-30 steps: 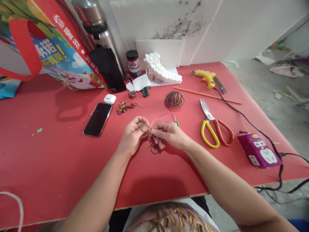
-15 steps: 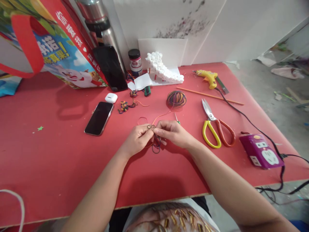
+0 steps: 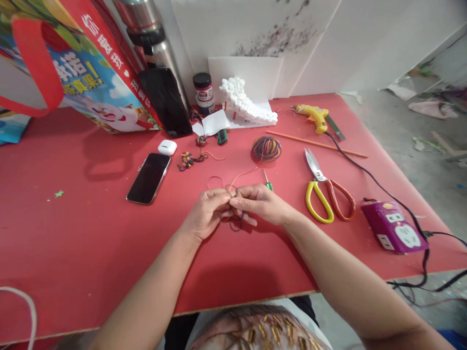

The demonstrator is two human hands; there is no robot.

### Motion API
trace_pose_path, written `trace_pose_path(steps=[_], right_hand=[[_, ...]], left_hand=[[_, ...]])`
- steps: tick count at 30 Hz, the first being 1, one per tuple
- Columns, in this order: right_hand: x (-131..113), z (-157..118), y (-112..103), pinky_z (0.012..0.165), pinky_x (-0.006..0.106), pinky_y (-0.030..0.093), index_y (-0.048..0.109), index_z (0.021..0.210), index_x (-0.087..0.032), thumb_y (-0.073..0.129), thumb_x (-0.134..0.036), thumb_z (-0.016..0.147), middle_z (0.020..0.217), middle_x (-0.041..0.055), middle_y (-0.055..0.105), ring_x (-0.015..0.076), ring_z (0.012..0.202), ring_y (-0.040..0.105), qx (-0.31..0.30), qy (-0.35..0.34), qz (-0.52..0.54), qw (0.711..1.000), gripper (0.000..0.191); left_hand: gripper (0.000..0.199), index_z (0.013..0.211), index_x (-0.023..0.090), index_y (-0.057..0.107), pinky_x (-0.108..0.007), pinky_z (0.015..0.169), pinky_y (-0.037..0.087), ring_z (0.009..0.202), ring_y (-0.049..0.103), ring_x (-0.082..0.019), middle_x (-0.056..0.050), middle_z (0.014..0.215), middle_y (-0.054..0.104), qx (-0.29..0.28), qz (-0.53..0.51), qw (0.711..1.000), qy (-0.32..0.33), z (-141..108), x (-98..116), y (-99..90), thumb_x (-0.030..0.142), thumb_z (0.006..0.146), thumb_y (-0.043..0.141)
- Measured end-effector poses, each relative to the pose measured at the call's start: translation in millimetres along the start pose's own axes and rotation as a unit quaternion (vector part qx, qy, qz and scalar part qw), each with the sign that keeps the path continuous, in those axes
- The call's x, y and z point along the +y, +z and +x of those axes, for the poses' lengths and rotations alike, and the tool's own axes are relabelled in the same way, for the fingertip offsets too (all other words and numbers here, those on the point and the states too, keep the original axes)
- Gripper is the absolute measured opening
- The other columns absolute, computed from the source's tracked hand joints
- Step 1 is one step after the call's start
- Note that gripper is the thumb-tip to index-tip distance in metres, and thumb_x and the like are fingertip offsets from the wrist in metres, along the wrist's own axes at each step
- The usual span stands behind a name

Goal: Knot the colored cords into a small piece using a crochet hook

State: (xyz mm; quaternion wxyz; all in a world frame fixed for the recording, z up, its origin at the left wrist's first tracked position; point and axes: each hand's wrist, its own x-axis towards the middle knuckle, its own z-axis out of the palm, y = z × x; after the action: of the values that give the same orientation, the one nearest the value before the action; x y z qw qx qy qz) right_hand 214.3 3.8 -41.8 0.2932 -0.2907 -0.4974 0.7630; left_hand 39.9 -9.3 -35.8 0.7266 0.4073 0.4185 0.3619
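Fingertip to fingertip, my left hand (image 3: 209, 209) and my right hand (image 3: 257, 201) pinch a thin multicoloured cord (image 3: 236, 226) above the table. Dark loops of it dangle below the fingers, and the exact crossing between the fingertips is hidden. An orange stretch of the cord runs back to a wound ball of cord (image 3: 266, 148) behind my right hand. Beside that hand lies a small screwdriver with a green handle (image 3: 269, 186). A knotted piece of coloured cord (image 3: 187, 160) rests farther back on the left.
On the red table (image 3: 91, 253) lie scissors (image 3: 321, 182), a yellow glue gun (image 3: 313, 115), an orange stick (image 3: 317, 144) and a purple power socket (image 3: 394, 227) at right. A phone (image 3: 149, 178) and white earbud case (image 3: 167, 147) lie left. Behind stands a white model (image 3: 248, 104).
My hands have drawn closer around the cord, and the left fingers have curled over more of the loops. The right hand has shifted slightly, uncovering more of the green screwdriver handle.
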Motion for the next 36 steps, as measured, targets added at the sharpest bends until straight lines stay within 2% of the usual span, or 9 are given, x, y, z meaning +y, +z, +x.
trace_pose_path(steps=[3,7,13,17,23,28,30,33,36], right_hand=[[1.7,0.1,4.9,0.040,0.023,0.040,0.058,0.067,-0.019,0.076,-0.067,0.085,0.054,-0.0040,0.058,0.0091,0.040,0.052,0.059,-0.025,-0.009,0.998,0.054],[-6.6,-1.6,1.6,0.045,0.024,0.045,0.061,0.075,-0.019,0.076,-0.063,0.085,0.058,-0.0028,0.062,0.0097,0.046,0.054,0.089,-0.035,-0.062,0.994,0.048],[-11.9,-1.2,-9.4,0.043,0.022,0.039,0.065,0.086,-0.018,0.066,-0.045,0.092,0.060,-0.0044,0.061,0.0083,0.043,0.052,0.185,-0.029,-0.119,0.975,0.027],[-8.5,0.2,-9.4,0.042,0.023,0.036,0.063,0.076,-0.018,0.068,-0.048,0.089,0.064,-0.0011,0.065,0.0080,0.043,0.049,0.135,-0.014,-0.089,0.987,0.032],[-12.2,-1.1,-9.3,0.058,0.027,0.049,0.069,0.080,-0.020,0.073,-0.048,0.089,0.069,0.0026,0.070,0.0144,0.062,0.060,0.198,-0.084,-0.126,0.968,0.030],[-10.0,-1.1,-8.2,0.061,0.030,0.049,0.069,0.082,-0.020,0.076,-0.043,0.085,0.071,0.0018,0.067,0.0158,0.065,0.059,0.180,-0.077,-0.138,0.971,0.025],[-10.7,-2.0,-7.4,0.061,0.030,0.047,0.069,0.083,-0.020,0.076,-0.037,0.083,0.071,-0.0002,0.062,0.0142,0.064,0.055,0.240,-0.111,-0.158,0.951,0.018],[-17.0,-5.7,-7.5,0.061,0.028,0.043,0.069,0.083,-0.020,0.074,-0.028,0.081,0.071,-0.0016,0.059,0.0126,0.064,0.051,0.361,-0.180,-0.168,0.900,0.008],[-24.6,-9.5,-7.5,0.048,0.027,0.032,0.066,0.075,-0.020,0.068,-0.036,0.085,0.058,-0.0036,0.054,0.0097,0.049,0.040,0.297,-0.094,-0.108,0.944,0.019]], left_hand=[[0.046,0.066,0.017,0.062,-0.026,0.051,0.038,0.052,0.054,-0.013,-0.001,0.058,0.059,0.036,-0.061,0.997,-0.030,1.6,-1.4,4.8,0.058,0.076,0.081],[0.064,0.054,0.019,0.047,-0.025,0.053,0.035,0.052,0.047,-0.011,0.003,0.052,0.042,0.042,-0.074,0.996,-0.029,3.7,-0.4,5.6,0.068,0.071,0.086],[0.061,0.061,0.021,0.045,-0.029,0.058,0.031,0.059,0.033,-0.012,0.004,0.062,0.036,0.039,0.002,0.999,0.036,4.3,-3.6,0.4,0.070,0.083,0.074],[0.051,0.071,0.021,0.048,-0.031,0.063,0.032,0.067,0.035,-0.015,0.002,0.071,0.041,0.017,0.134,0.987,0.083,1.3,-1.3,-4.8,0.064,0.095,0.063],[0.036,0.073,0.022,0.048,-0.032,0.069,0.036,0.071,0.042,-0.018,0.000,0.073,0.045,0.023,0.226,0.965,0.128,-0.7,7.1,-9.6,0.042,0.102,0.053],[0.027,0.073,0.022,0.050,-0.033,0.072,0.037,0.074,0.048,-0.019,-0.001,0.077,0.050,0.012,0.272,0.947,0.170,1.3,5.9,-9.3,0.027,0.099,0.048],[0.028,0.072,0.022,0.048,-0.034,0.072,0.037,0.074,0.048,-0.019,-0.001,0.076,0.049,0.022,0.299,0.937,0.177,1.4,5.4,-8.1,0.026,0.100,0.048],[0.029,0.072,0.022,0.048,-0.034,0.072,0.037,0.075,0.048,-0.020,-0.001,0.077,0.050,0.033,0.318,0.929,0.186,1.0,5.8,-6.7,0.027,0.101,0.048],[0.029,0.073,0.023,0.047,-0.034,0.072,0.036,0.075,0.048,-0.019,-0.001,0.078,0.051,0.036,0.317,0.927,0.199,1.4,6.2,-6.5,0.026,0.102,0.048]])
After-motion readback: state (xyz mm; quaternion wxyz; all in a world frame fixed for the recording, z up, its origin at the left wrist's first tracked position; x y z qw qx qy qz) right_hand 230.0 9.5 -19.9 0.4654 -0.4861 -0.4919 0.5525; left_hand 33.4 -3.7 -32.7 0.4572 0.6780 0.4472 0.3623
